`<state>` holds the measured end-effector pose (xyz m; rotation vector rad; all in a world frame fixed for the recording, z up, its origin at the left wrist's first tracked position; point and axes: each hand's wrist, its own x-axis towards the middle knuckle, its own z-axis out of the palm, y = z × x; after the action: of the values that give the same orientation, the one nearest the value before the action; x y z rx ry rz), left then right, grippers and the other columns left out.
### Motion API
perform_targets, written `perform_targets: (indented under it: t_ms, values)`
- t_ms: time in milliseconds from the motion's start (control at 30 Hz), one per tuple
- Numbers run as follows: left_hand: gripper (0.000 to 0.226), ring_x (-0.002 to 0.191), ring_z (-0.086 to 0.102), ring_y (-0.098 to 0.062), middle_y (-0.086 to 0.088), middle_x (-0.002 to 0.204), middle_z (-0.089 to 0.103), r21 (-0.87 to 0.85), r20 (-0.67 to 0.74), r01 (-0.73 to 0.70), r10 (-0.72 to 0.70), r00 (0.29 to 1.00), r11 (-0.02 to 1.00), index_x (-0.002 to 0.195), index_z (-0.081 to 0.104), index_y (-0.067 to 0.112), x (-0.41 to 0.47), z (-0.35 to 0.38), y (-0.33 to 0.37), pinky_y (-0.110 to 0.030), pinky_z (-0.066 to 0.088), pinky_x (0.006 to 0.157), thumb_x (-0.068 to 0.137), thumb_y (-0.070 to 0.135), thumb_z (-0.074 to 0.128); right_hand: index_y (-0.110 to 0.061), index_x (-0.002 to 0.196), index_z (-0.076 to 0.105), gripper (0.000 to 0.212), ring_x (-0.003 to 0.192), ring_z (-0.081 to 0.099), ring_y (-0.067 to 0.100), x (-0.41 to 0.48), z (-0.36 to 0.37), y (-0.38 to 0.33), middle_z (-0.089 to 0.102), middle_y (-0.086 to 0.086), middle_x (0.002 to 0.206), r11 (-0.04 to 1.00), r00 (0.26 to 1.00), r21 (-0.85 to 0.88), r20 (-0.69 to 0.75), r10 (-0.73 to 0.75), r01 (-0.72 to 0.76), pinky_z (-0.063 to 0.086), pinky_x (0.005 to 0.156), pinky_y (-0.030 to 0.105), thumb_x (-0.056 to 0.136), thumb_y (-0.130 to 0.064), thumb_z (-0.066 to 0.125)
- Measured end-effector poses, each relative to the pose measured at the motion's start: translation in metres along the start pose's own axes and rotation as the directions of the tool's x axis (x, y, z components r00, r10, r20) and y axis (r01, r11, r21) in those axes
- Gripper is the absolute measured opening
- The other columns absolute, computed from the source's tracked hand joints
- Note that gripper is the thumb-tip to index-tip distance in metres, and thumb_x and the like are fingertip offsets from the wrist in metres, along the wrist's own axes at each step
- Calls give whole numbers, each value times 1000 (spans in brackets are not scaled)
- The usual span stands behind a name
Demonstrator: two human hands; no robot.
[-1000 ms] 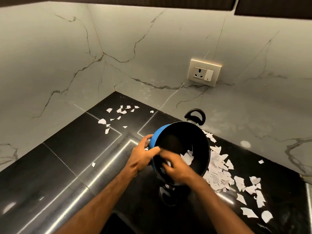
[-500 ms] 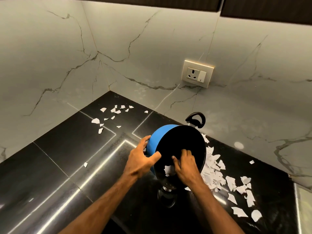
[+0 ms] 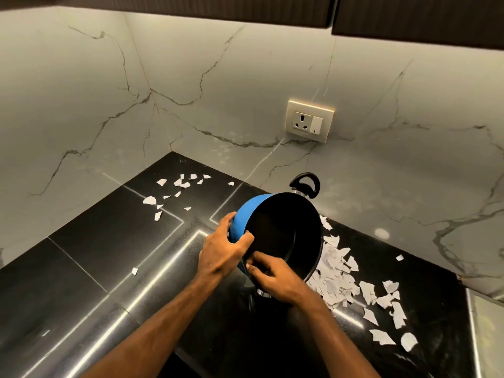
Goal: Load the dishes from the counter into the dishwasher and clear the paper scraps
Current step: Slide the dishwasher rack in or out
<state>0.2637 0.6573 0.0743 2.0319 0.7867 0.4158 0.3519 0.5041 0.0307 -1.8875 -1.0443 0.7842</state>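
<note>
R hand (image 3: 272, 281) back at pot (image 3: 286, 233) rim

Glossy black stone counter (image 3: 114, 257); seemingly matt-lined pot (image 3: 283, 236).

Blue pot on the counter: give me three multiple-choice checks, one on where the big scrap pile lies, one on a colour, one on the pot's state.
1. Where does the biggest pile of paper scraps lie?
A. right of the blue pot
B. in the far left corner
C. inside the pot

2. What colour is the pot's outer wall?
A. red
B. blue
C. silver

3. How does the pot stand?
A. upright on its base
B. upside down
C. tipped on its side, rim held in the grip of the left hand

Answers:
1 A: the heap spreads over the black counter right of the pot, and only a few scraps lie in the corner.
2 B: the blue wall shows beside the black inside.
3 C: the pot's mouth faces the camera.
</note>
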Motion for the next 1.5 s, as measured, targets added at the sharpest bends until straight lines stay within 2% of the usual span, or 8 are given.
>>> perform_targets:
  t_ms: [133,367,633,867,1000,1133,1233,1500]
  values:
    - [76,95,66,-7,16,115,64,39,-11,7,-6,1000,999,145,38,46,8,-11,-5,-41,60,86,74,68,60,-28,93,66,31,81,62,7,-25,-34,34,66,-10,88,963,999,-269,-44,12,-23,56,78,41,98,-55,52]
    - [80,97,69,-9,14,115,66,-24,-32,61,-62,998,998,144,40,42,14,-28,-16,-42,61,87,73,66,66,-28,79,73,38,77,69,9,-71,-60,62,73,-10,81,975,735,23,-653,181,-219,59,75,35,103,-48,51]
    - [84,97,63,-2,14,120,61,23,46,-58,57,997,998,146,40,40,-9,-21,1,-31,58,83,70,66,64,-32,128,59,40,114,57,8,-33,-1,39,59,-11,129,909,981,-413,-194,-24,-59,51,98,34,104,-57,38]
    - [90,99,65,-14,11,118,60,121,80,-139,130,988,983,149,36,40,-27,-31,7,-40,61,84,68,74,59,-28,135,63,60,130,54,12,-37,2,37,64,-5,139,763,997,-644,-4,-76,55,35,118,39,108,-59,20]
    - [88,98,63,-11,12,119,58,93,51,-76,72,996,993,148,38,40,-30,-40,-2,-38,59,84,68,70,61,-28,123,70,66,128,54,9,-64,-18,47,67,-6,131,706,976,-707,-176,-128,-35,25,123,38,108,-61,15]
    - [91,102,61,-15,11,119,55,55,63,-24,21,998,998,151,37,37,-35,-49,-12,-38,58,88,69,68,62,-30,135,56,50,127,52,12,-101,-25,54,50,-8,143,845,801,-455,-596,-54,-281,46,106,40,106,-63,32]
    - [80,98,66,-15,6,120,65,-67,74,85,-80,994,994,143,49,34,-35,-56,-20,-41,61,83,70,64,63,-34,152,40,74,124,56,12,-117,-2,46,45,-6,154,945,804,26,-519,291,-325,48,108,44,95,-81,37]
    - [30,95,68,-38,-18,104,69,-363,408,441,-285,867,821,98,68,12,-81,-64,-13,-51,62,68,98,38,53,-28,148,46,70,123,66,29,-163,66,-10,62,4,143,475,837,876,-318,446,79,55,98,60,89,-58,69]
